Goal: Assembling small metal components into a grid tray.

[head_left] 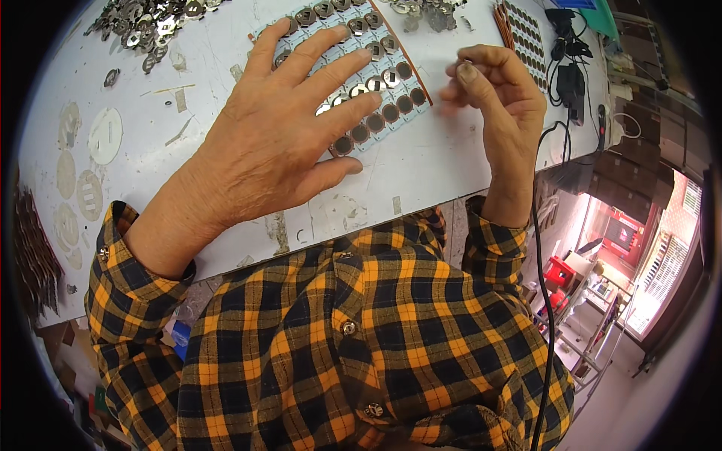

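Note:
A light blue circuit-board panel (386, 129) with rows of round spots lies on the white table. Shiny metal discs with cut-outs (390, 77) sit on the spots in the farther rows, while the nearest rows show bare dark circles (390, 113). My left hand (263, 124) rests across the panel's left part with its fingers spread, hiding some of it. Just off the panel's right edge, my right hand (508, 94) is raised, thumb and fingertips pinched together. Whatever is in that pinch is too small and covered to name.
Loose metal discs (154, 26) are heaped at the far left, with another pile (430, 10) at the far middle. Another panel (528, 41) lies at the far right beside black cables and an adapter (571, 86). Stacked panels (34, 252) stand at the left edge.

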Motion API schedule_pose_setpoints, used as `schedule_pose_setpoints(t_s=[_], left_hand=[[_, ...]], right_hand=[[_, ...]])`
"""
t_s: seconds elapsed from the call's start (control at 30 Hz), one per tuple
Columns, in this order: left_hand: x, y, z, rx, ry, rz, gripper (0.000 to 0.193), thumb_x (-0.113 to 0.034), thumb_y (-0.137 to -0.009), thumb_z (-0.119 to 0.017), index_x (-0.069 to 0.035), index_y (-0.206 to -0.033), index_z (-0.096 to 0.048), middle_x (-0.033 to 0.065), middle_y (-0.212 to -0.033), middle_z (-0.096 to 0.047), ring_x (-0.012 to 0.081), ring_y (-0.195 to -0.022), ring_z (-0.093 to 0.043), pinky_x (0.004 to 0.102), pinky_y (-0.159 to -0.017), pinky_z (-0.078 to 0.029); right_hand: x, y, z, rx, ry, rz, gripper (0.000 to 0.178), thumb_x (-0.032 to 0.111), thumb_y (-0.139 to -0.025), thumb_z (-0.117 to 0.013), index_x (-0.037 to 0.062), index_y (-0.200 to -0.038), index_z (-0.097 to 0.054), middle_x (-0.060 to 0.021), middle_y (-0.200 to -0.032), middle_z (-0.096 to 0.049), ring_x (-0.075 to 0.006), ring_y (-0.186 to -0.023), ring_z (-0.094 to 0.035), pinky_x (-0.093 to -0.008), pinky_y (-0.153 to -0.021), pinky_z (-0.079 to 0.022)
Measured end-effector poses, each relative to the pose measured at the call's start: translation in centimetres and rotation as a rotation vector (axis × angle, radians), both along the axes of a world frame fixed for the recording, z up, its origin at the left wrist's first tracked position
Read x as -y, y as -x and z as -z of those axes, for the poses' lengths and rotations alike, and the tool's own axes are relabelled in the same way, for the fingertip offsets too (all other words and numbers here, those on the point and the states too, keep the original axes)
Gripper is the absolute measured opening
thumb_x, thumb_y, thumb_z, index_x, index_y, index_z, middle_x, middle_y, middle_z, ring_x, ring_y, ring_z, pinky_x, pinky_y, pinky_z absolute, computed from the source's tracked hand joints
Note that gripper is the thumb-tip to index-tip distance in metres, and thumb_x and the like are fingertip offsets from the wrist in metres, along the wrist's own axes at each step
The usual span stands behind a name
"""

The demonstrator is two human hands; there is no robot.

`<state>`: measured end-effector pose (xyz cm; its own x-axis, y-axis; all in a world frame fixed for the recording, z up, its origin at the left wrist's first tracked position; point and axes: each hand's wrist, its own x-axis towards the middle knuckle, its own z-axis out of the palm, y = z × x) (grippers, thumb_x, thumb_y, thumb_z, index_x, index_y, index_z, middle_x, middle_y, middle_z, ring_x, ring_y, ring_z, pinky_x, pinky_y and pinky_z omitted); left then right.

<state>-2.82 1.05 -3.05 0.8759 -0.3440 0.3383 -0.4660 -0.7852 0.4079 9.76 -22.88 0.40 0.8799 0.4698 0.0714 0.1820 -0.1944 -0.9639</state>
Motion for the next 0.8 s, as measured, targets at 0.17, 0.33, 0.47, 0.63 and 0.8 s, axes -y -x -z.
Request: schedule_pose_setpoints(t_s=[0.17, 0.33, 0.47, 0.63, 0.8], left_hand=[[0.1, 0.0, -0.1, 0.0, 0.002, -0.011, 0.068, -0.032, -0.068, -0.089, -0.014, -0.131, -0.068, 0.0139, -0.152, -0.052, 0.0384, -0.147, -0.04, 0.0629, -0.121, -0.025], [0.1, 0.0, -0.2, -0.002, 0.012, -0.014, 0.069, -0.031, -0.068, -0.09, -0.014, -0.131, -0.068, 0.014, -0.151, -0.053, 0.0384, -0.147, -0.04, 0.0622, -0.122, -0.025], [0.2, -0.3, -0.5, 0.023, -0.011, 0.008, 0.068, -0.031, -0.068, -0.09, -0.014, -0.131, -0.068, 0.0132, -0.152, -0.053, 0.0373, -0.147, -0.04, 0.0615, -0.123, -0.024], [0.1, 0.0, -0.5, 0.014, -0.006, -0.004, 0.068, -0.032, -0.068, -0.09, -0.015, -0.131, -0.068, 0.0123, -0.153, -0.052, 0.0362, -0.148, -0.039, 0.0612, -0.124, -0.024], [0.2, -0.1, -0.5, 0.009, -0.019, -0.001, 0.068, -0.031, -0.069, -0.09, -0.016, -0.131, -0.068, 0.012, -0.154, -0.051, 0.036, -0.148, -0.039, 0.0609, -0.124, -0.024]], right_hand=[[0.1, -0.6, 0.0, 0.081, 0.146, -0.249, 0.016, 0.002, -0.101, -0.062, -0.0044, -0.113, -0.07, -0.0054, -0.097, -0.069, -0.0101, -0.076, -0.066, -0.022, -0.064, -0.052], [-0.7, -1.2, 0.6, 0.12, 0.271, -0.287, 0.012, -0.003, -0.099, -0.063, -0.0033, -0.107, -0.072, -0.0024, -0.095, -0.067, -0.0085, -0.075, -0.063, -0.0206, -0.065, -0.05], [-1.1, -1.7, 0.0, 0.317, 0.422, -0.367, 0.01, -0.004, -0.097, -0.064, 0.0002, -0.104, -0.072, -0.0012, -0.094, -0.066, -0.0079, -0.077, -0.062, -0.0215, -0.065, -0.049], [-1.4, -2.5, -0.4, 0.4, 0.511, -0.473, 0.009, -0.004, -0.097, -0.065, -0.0002, -0.103, -0.071, -0.0011, -0.091, -0.064, -0.0081, -0.075, -0.06, -0.0224, -0.064, -0.048], [-2.4, -1.8, -0.8, 0.501, 0.549, -0.479, 0.006, -0.003, -0.097, -0.066, -0.0011, -0.102, -0.069, -0.0009, -0.089, -0.065, -0.0072, -0.072, -0.06, -0.0213, -0.062, -0.048]])
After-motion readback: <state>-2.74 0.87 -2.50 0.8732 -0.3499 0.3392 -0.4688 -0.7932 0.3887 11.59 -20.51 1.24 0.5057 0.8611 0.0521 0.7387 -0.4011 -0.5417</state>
